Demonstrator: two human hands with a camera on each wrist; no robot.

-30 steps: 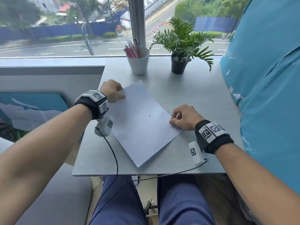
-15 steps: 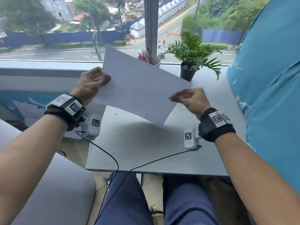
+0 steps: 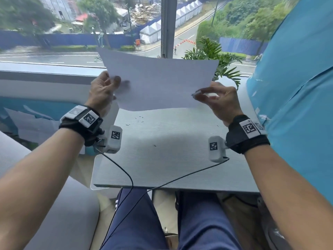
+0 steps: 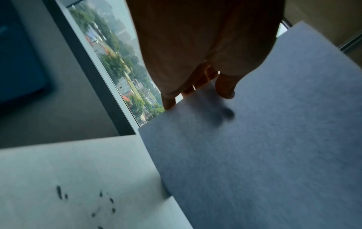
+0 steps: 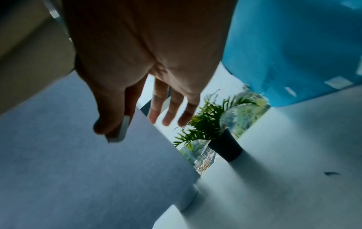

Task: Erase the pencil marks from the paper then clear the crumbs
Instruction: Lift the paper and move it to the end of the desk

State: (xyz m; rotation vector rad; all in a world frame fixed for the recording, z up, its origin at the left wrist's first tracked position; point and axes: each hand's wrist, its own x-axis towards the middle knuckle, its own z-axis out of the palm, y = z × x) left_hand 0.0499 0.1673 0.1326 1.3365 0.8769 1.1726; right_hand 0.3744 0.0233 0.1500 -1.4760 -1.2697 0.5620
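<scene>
Paper (image 3: pixel 160 83) hangs in the air above the bench (image 3: pixel 171 159), tilted up toward the window, with my left hand (image 3: pixel 100 91) pinching its left edge, thumb in front. My right hand (image 3: pixel 218 100) pinches the right edge together with a small white eraser (image 5: pixel 122 130), its other fingers (image 5: pixel 170 108) spread loose. Dark crumbs (image 3: pixel 139 120) lie scattered on the bench below the paper.

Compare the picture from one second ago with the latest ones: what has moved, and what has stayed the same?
The paper has been lifted off the table and now hangs upright. The left hand and right hand still pinch its side edges. Dark crumbs now lie on the table. The plant has stayed put.
</scene>
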